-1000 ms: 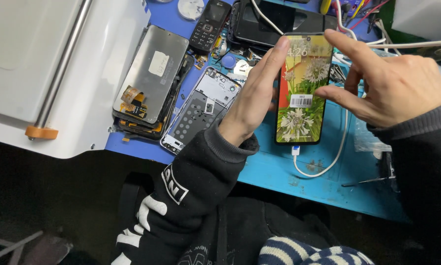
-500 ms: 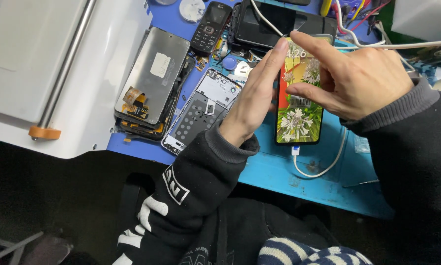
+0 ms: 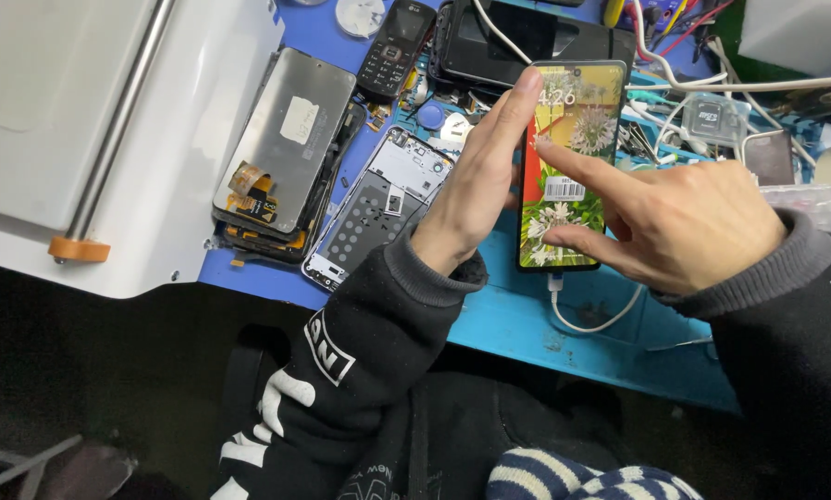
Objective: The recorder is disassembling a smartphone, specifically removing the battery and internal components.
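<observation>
The left hand (image 3: 471, 185) steadies the lit, flower-wallpapered black smartphone (image 3: 571, 167) above the blue worktop (image 3: 527, 324) while the right hand (image 3: 684, 222) touches its screen with extended fingers (image 3: 573, 157); light, flat swipes probably work best.

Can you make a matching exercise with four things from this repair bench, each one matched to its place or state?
Things:
1. smartphone
2. keypad phone
3. detached screen panel
4. white charging cable

Places or states:
A. lies face down on a stack beside the white machine
B. plugged into the bottom of the lit phone
C. lies at the top of the blue mat, screen dark
D. held by the left hand, touched by the right hand

Pairs: 1-D, 2-C, 3-A, 4-B
</observation>
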